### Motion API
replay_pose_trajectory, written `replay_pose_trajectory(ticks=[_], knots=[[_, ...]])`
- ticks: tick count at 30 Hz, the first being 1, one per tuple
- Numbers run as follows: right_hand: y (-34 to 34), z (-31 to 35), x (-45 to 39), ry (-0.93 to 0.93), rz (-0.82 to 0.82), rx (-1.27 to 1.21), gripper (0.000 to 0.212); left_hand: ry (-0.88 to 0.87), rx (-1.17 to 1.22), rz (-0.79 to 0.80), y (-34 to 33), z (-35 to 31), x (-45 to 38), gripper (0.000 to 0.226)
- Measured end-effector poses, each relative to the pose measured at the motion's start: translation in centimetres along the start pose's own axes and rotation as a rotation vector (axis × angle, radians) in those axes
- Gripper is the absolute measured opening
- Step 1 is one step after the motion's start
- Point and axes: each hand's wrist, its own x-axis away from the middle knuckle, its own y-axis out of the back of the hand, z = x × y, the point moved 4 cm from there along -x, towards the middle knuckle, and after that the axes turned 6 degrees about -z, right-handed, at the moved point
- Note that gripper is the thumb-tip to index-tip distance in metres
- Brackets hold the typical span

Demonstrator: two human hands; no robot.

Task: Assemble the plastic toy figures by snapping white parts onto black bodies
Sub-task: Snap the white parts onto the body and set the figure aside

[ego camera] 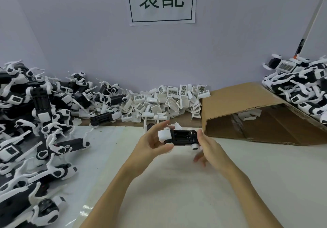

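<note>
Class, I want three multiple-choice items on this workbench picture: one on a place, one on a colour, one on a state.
1. Where does the heap of loose white parts lie?
A. Along the wall
B. Inside the box
C. Under the sign

2. What colour is the body being held?
A. White
B. Black
C. Brown

3. How does the cardboard box stand?
A. Upright
B. Flattened
C. Tipped on its side

Answers: 1 A, the heap runs along the foot of the wall. 2 B, black shows between left hand and right hand. 3 C, its open mouth faces sideways.
</note>
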Motion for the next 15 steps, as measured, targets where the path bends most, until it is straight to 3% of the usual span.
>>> replay_pose_trajectory(ticks=[4, 9, 13, 15], knots=[[-0.6, -0.4, -0.4, -0.092, -0.027, -0.239, 0.054, -0.082, -0.143, 0.069, -0.9, -0.4, 0.1, 0.07], [0.2, -0.9, -0.9, -0.138, -0.13, -0.432, 0.034, -0.213, -0.411, -0.229, -1.3, 0.2, 0.0, 0.057], [0.6, -0.7, -1.1, -0.115, -0.157, -0.556, 0.026, -0.299, -0.665, -0.36, -1.5, 0.3, 0.0, 0.033], [0.7, -0.3, -0.9, -0.079, -0.129, -0.591, 0.023, -0.264, -0.628, -0.357, -1.7, 0.2, 0.0, 0.024]])
